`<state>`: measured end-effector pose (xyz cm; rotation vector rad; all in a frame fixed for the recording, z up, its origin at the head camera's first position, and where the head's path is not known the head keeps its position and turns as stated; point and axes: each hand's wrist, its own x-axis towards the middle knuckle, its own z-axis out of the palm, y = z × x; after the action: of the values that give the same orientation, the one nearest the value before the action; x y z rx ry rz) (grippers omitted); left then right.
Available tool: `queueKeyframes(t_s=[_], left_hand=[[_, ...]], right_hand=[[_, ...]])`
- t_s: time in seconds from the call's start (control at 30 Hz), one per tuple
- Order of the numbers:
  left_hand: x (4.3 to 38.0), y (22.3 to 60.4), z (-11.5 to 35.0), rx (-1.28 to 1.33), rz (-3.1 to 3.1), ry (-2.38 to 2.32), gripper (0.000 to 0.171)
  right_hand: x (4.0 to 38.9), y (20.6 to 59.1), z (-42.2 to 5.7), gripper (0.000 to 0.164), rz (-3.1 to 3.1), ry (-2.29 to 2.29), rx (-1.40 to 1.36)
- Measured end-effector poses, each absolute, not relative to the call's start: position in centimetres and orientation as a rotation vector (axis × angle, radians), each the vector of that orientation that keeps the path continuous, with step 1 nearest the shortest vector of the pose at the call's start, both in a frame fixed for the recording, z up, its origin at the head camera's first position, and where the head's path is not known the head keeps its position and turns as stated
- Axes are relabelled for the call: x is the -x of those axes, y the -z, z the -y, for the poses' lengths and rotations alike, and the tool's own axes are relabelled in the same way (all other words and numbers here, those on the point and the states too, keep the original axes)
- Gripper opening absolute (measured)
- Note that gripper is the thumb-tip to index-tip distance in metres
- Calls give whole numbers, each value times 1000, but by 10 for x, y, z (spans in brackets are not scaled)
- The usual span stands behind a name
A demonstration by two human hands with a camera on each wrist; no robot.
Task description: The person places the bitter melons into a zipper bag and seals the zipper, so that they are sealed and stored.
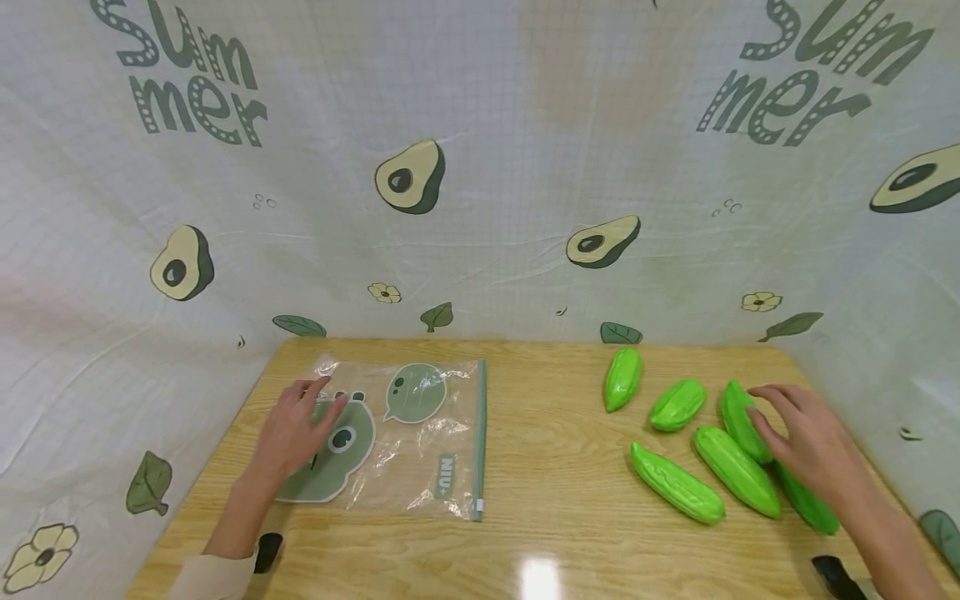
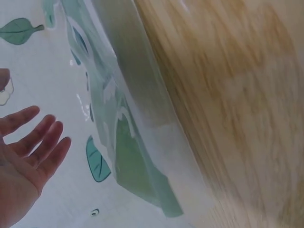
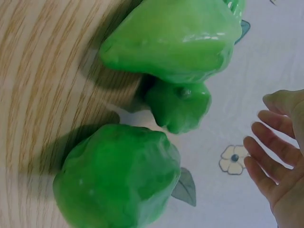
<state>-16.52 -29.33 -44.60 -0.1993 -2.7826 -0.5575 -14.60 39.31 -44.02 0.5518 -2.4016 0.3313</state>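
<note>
A clear zip bag [image 1: 420, 454] printed with green cartoon shapes lies flat on the left of the table, its green zip edge to the right. My left hand [image 1: 296, 429] is over the bag's left part, fingers loosely spread; in the left wrist view that hand [image 2: 33, 156] holds nothing. On the right lie several glossy green ridged gourds, like bitter melons, among them a front one [image 1: 677, 483] and a back one [image 1: 624, 379]. My right hand [image 1: 806, 437] is over the rightmost gourds [image 1: 744, 423]. Seen from the right wrist, its relaxed fingers [image 3: 266, 161] grip nothing.
The wooden table [image 1: 555, 450] runs between the bag and the gourds. A pale cloth [image 1: 495, 192] with avocado and leaf prints stands around its back and sides. A white slider sits at the front end of the bag's zip.
</note>
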Motion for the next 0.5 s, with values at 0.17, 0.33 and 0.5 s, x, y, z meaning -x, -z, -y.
queueKeyframes(t_s=[0.17,0.33,0.5], left_hand=[[166,447,286,213,2762,566,56],[166,447,278,238,2733,583,54],[167,446,269,278,2686,587,50]], right_hand=[[145,440,-384,29,2400,-359,-543],[144,439,-376,28,2414,-393,-548],[144,439,-369,31,2443,-420,-527]])
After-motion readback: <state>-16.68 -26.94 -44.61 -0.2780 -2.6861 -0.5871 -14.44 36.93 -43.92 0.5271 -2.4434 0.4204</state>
